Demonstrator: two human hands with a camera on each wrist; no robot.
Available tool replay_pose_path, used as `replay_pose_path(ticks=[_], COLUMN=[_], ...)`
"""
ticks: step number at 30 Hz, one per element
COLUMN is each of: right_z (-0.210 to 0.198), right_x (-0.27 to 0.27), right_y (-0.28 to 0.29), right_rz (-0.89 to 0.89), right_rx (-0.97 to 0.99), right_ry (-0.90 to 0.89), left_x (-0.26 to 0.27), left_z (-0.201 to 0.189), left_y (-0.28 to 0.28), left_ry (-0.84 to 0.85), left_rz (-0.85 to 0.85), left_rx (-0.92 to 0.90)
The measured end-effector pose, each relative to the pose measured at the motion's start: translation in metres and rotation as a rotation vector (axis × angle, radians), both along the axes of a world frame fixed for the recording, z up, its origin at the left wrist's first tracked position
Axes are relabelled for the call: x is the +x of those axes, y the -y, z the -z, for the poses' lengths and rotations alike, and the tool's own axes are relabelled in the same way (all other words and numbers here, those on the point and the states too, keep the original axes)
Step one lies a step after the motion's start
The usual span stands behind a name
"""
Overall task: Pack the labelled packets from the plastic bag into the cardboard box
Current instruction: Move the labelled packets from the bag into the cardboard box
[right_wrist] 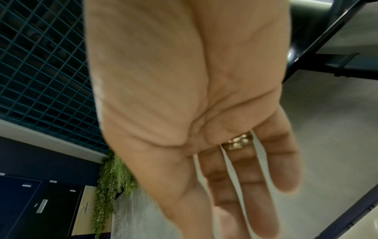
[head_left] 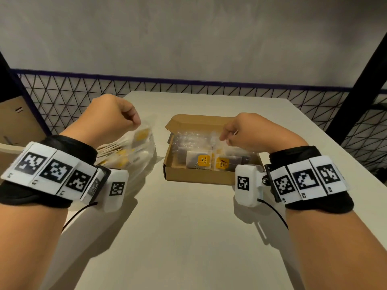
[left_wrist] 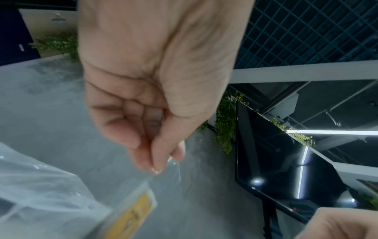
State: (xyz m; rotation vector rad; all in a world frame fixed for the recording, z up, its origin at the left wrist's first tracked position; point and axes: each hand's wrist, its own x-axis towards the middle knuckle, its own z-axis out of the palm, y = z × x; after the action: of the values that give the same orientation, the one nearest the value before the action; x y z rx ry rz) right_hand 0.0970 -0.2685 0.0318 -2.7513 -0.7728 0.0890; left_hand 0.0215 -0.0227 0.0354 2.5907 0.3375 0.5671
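Observation:
My left hand (head_left: 137, 122) is raised over the clear plastic bag (head_left: 134, 164) of packets at the table's left. It pinches the top edge of one clear packet (head_left: 142, 136), which hangs below the fingers. In the left wrist view, thumb and fingertips (left_wrist: 158, 168) nip the film, and the packet's yellow label (left_wrist: 132, 213) shows lower down. The open cardboard box (head_left: 209, 177) stands in the middle and holds several packets with yellow labels (head_left: 204, 161). My right hand (head_left: 227, 136) hovers over the box's right half. Its fingers (right_wrist: 255, 194) are straight and hold nothing.
The box lid (head_left: 194, 120) lies folded back toward the far side. A black wire mesh fence (head_left: 83, 91) runs behind the white table (head_left: 188, 237). A black post (head_left: 360, 86) leans at the far right, and a brown carton (head_left: 16, 118) sits at the far left.

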Motion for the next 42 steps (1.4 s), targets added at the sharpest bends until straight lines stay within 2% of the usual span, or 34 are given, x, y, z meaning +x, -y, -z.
replay_pose_path(ticks=[7, 12, 15, 18, 21, 24, 28, 30, 33, 35, 39, 42], right_z=[-0.006, -0.007, -0.007, -0.009, -0.01, -0.011, -0.008, -0.005, -0.002, -0.001, 0.0, 0.001], right_x=[-0.008, -0.01, -0.011, -0.012, -0.013, -0.013, -0.009, -0.003, 0.002, 0.003, -0.001, -0.007], right_y=[-0.008, -0.012, -0.013, -0.011, -0.01, -0.01, -0.008, -0.005, 0.0, 0.002, 0.002, 0.001], right_rz=[-0.054, -0.088, -0.116, -0.148, -0.166, -0.16, -0.124, -0.084, -0.03, 0.002, 0.006, -0.019], right_rx=[0.35, 0.445, 0.541, 0.584, 0.663, 0.697, 0.571, 0.426, 0.207, 0.135, -0.003, -0.108], right_ry=[0.018, -0.028, -0.034, -0.034, -0.029, -0.032, -0.031, -0.024, -0.045, -0.047, -0.095, -0.24], left_x=[0.004, 0.004, 0.006, 0.009, 0.013, 0.014, 0.022, 0.029, 0.036, 0.042, 0.051, 0.057], left_z=[-0.008, -0.008, -0.006, -0.005, 0.001, 0.008, 0.01, 0.011, 0.016, 0.023, 0.034, 0.039], left_y=[0.026, 0.046, 0.056, 0.061, 0.061, 0.063, 0.06, 0.056, 0.055, 0.057, 0.065, 0.068], left_ry=[0.072, 0.081, 0.098, 0.129, 0.042, -0.053, -0.019, -0.037, -0.164, -0.243, -0.351, -0.371], left_rz=[0.207, 0.344, 0.389, 0.417, 0.439, 0.44, 0.437, 0.403, 0.389, 0.413, 0.43, 0.435], left_rx=[-0.422, -0.53, -0.545, -0.651, -0.729, -0.641, -0.547, -0.374, -0.026, 0.132, 0.302, 0.357])
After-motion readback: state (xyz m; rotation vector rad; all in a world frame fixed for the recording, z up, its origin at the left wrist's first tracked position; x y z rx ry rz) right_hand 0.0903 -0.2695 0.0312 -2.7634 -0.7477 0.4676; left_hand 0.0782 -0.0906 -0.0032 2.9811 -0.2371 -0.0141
